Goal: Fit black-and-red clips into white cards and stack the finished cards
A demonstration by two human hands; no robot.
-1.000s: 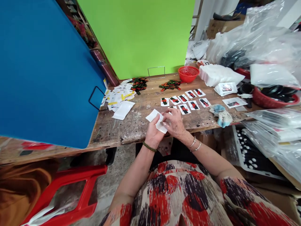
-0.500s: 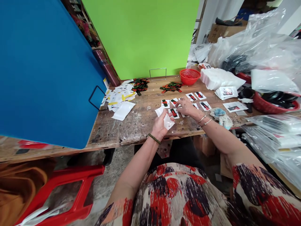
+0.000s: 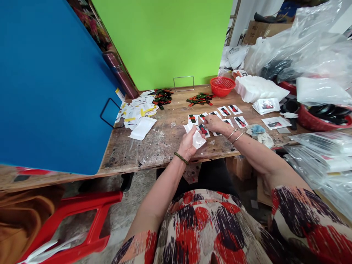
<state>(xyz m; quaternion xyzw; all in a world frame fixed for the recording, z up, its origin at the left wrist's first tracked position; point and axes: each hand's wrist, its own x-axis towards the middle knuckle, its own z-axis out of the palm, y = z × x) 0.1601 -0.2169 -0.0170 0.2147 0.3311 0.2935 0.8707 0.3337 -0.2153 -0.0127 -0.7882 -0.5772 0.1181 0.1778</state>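
Note:
My left hand (image 3: pixel 188 143) is closed around a small white plastic bag (image 3: pixel 198 140), holding it low over the table's front part. My right hand (image 3: pixel 215 123) reaches over two rows of white cards, its fingertips bent down and drawn together between a card (image 3: pixel 202 116) in the back row and a card with a dark and red piece (image 3: pixel 203 130) in the front row. What those fingertips hold, if anything, is hidden. At the left end of the back row lies another card (image 3: pixel 193 119) with a green and red piece across it.
Behind the cards lie two piles of dark and red pieces (image 3: pixel 200 99) and a red basket (image 3: pixel 222 86). Loose white cards (image 3: pixel 139 110) and a white bag (image 3: pixel 143 128) are at left. A stack of white bags (image 3: pixel 260 89) and a rag (image 3: pixel 260 135) sit right.
My right hand has shifted a little left along the cards, toward my left hand. The left hand still holds the white bag. The view has tilted slightly.

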